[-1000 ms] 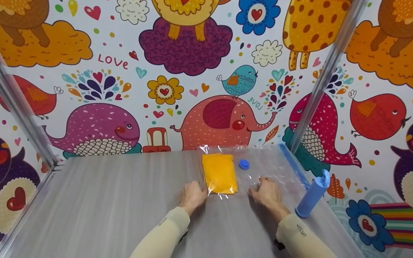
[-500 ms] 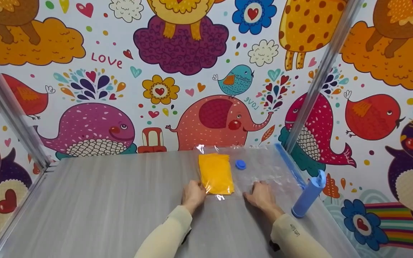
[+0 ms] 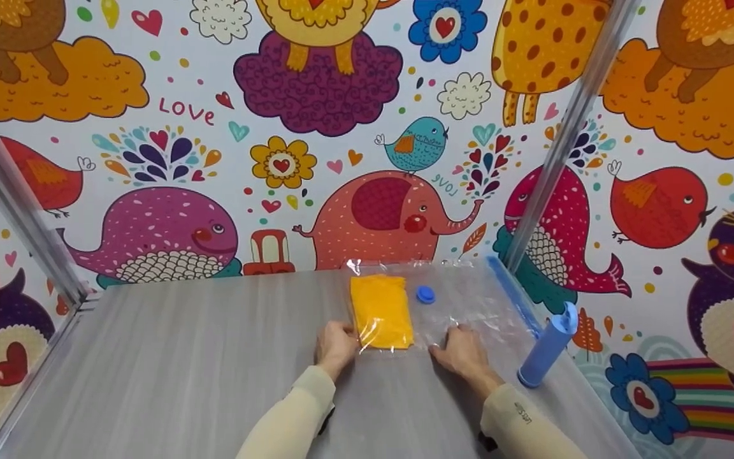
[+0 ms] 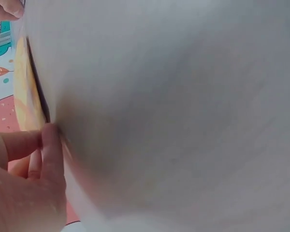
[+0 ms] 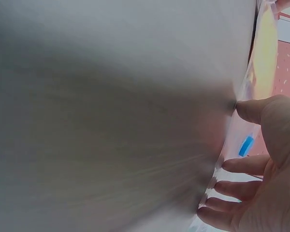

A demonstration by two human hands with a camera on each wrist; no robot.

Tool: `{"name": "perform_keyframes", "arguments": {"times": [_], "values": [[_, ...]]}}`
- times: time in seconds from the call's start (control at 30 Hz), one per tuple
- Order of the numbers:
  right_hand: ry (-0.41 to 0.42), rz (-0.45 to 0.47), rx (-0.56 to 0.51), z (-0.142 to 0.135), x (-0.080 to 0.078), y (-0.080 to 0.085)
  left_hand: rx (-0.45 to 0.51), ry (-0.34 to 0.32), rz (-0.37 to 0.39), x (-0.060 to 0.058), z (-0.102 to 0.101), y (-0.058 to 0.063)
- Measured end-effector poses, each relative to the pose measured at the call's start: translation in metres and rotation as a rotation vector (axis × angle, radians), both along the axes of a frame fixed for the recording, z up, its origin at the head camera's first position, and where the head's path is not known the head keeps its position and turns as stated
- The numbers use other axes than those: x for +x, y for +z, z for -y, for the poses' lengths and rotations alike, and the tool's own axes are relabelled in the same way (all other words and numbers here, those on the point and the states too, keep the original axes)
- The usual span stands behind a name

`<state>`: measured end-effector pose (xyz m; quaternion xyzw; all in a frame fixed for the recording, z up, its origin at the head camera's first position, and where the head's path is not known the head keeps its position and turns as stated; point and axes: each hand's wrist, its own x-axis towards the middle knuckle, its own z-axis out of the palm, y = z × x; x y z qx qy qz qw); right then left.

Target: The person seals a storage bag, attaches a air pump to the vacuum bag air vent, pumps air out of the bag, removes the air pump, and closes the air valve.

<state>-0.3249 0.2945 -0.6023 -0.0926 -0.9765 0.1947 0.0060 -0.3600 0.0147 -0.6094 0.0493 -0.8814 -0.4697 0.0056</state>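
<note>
A clear plastic vacuum storage bag lies flat near the back of the table, with a folded yellow cloth inside its left part. Its round blue valve cap sits right of the cloth, and a blue zip strip runs along the right end. My left hand pinches the bag's front left corner between thumb and finger, as the left wrist view shows. With fingers spread, my right hand rests its fingertips along the bag's front edge, right of the cloth.
A blue hand pump stands upright on the table to the right of my right hand. Behind the table rises a wall with cartoon animals. Metal posts mark the corners.
My left hand shifts slightly left at the bag's corner over the last half second. The right hand and the pump keep their places; the head view drifts a little.
</note>
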Motion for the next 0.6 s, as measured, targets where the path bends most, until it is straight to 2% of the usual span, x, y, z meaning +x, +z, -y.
{"name": "perform_keyframes", "arguments": {"times": [0.23, 0.43, 0.6], "values": [[0.009, -0.002, 0.016, 0.006, 0.003, 0.0, 0.025, 0.065, 0.033, 0.002, 0.01, 0.003], [0.043, -0.059, 0.048, 0.009, 0.004, -0.002, 0.015, 0.062, 0.036, 0.002, 0.024, 0.005], [0.09, -0.12, 0.097, 0.011, 0.006, -0.003, 0.049, 0.062, 0.08, 0.003, 0.039, 0.007]]}}
